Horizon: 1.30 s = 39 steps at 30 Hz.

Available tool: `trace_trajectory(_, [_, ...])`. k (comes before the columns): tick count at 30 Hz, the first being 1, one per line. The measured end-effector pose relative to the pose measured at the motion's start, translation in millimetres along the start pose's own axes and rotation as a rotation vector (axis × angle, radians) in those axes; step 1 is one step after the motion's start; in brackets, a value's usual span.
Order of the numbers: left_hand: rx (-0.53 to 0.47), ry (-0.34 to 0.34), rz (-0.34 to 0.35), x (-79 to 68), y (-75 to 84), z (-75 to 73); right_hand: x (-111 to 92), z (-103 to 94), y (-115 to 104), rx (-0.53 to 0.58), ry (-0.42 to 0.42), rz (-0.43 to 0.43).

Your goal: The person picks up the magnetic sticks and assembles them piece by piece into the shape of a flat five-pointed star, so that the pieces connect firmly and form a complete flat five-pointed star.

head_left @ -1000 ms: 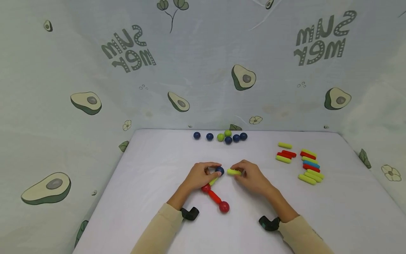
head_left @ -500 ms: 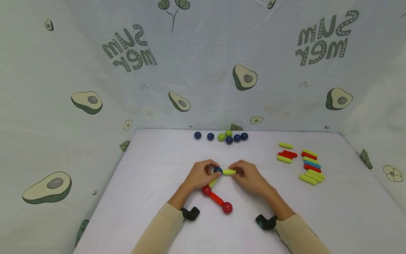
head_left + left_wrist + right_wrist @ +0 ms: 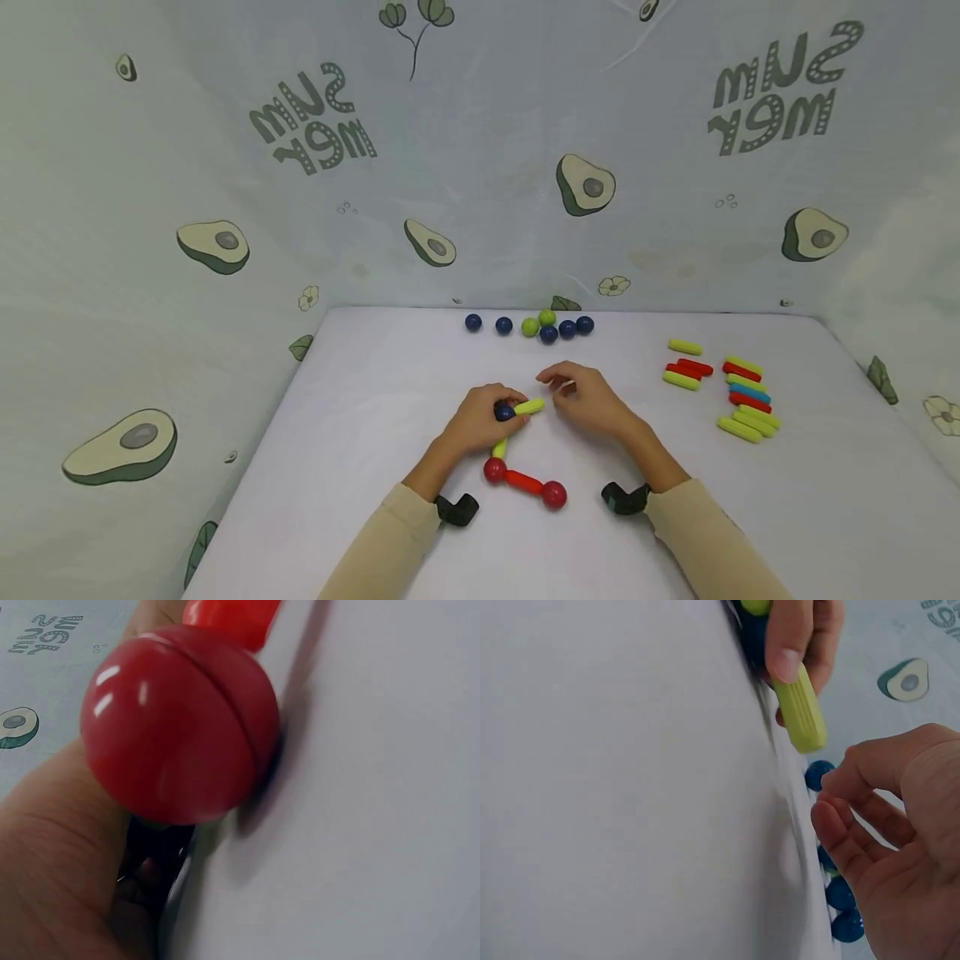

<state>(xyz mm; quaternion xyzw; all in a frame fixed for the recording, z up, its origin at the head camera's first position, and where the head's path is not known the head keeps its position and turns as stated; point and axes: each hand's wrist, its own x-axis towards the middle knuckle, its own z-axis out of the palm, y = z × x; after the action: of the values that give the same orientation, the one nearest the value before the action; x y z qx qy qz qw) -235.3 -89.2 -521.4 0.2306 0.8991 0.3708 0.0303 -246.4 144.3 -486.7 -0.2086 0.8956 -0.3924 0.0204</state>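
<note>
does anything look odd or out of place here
Nothing looks spilled or damaged around the ball-and-stick chain. The oddity is beyond the table: the "Summer" lettering on the backdrop runs backwards, as if mirrored.

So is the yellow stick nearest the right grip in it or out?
Out: the right wrist view shows the yellow stick clear of the right grip.

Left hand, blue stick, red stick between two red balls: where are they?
Left hand [image 3: 478, 418]: head view, back of the hand.
Blue stick [image 3: 751, 392]: head view, its middle.
Red stick [image 3: 524, 482]: head view, its middle.
</note>
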Motion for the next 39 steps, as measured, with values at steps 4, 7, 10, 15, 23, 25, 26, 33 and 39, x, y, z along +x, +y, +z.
trace_trajectory(4, [0.012, -0.016, -0.026, -1.0, 2.4, 0.4, 18.9, -16.1, 3.9, -0.021, 0.055, 0.043])
trace_trajectory(7, [0.025, -0.017, -0.034, -1.7, 3.5, -1.0, 35.5, -21.9, 8.2, -0.063, 0.072, 0.058])
trace_trajectory(10, [0.025, -0.019, -0.031, -2.1, 4.1, -1.8, 49.6, -22.4, 13.3, -0.099, 0.069, 0.069])
trace_trajectory(15, [0.023, -0.019, -0.021, -2.7, 4.1, -1.0, 65.4, -16.1, 19.4, -0.106, 0.061, 0.060])
trace_trajectory(23, [0.011, -0.016, -0.008, -2.8, 4.2, -1.5, 69.9, -11.5, 24.8, -0.162, 0.073, 0.106])
trace_trajectory(25, [0.014, -0.014, -0.012, -2.8, 3.9, -1.9, 67.5, -11.6, 24.0, -0.169, 0.071, 0.113])
trace_trajectory(26, [0.016, -0.013, -0.014, -3.1, 4.0, -2.2, 65.5, -11.9, 22.9, -0.167, 0.067, 0.111])
trace_trajectory(33, [0.029, -0.011, -0.014, -3.0, 1.9, -2.7, 39.9, -9.7, 17.4, -0.131, 0.047, 0.109])
trace_trajectory(39, [0.029, -0.007, 0.009, -3.1, 3.1, -2.8, 11.3, -10.7, 15.4, -0.074, 0.057, 0.112])
